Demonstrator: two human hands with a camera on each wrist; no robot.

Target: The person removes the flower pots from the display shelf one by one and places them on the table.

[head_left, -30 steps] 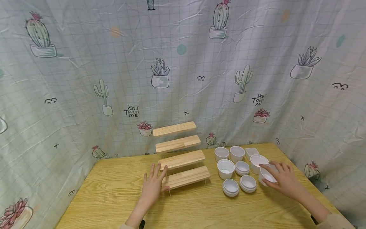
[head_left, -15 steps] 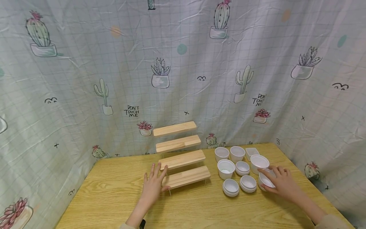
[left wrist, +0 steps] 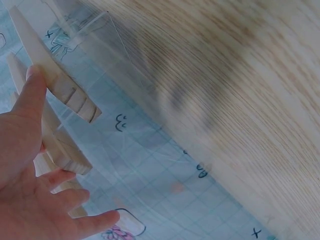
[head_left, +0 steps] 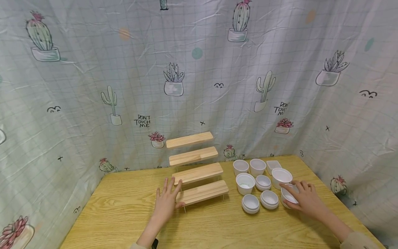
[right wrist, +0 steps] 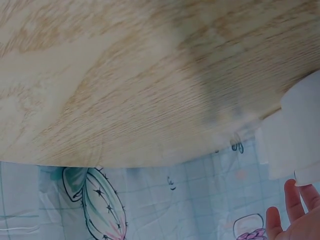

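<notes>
A four-tier wooden display stand point(head_left: 202, 193) with pale boards stands in the middle of the table. My left hand point(head_left: 166, 200) lies spread at its left end. In the left wrist view the thumb touches the end of the lowest board point(left wrist: 65, 87), and the fingers reach the board above, the others stretched out. My right hand point(head_left: 309, 200) grips a white plastic cup point(head_left: 290, 194) at the near right of a group of cups, index finger and thumb across its rim. The right wrist view shows fingertips point(right wrist: 291, 187) at a white cup's point(right wrist: 305, 130) edge.
Left of the held cup are several white cups and bowls, among them a tall cup point(head_left: 245, 184), a wide cup point(head_left: 282, 177) and a low bowl point(head_left: 269, 199). A small rectangular dish point(head_left: 274, 166) sits behind. A cactus-print curtain point(head_left: 192, 76) hangs around the table point(head_left: 124, 207).
My right hand has brought the tilted cup down a little and leveled it beside the wide cup. The left hand has stayed at the stand.
</notes>
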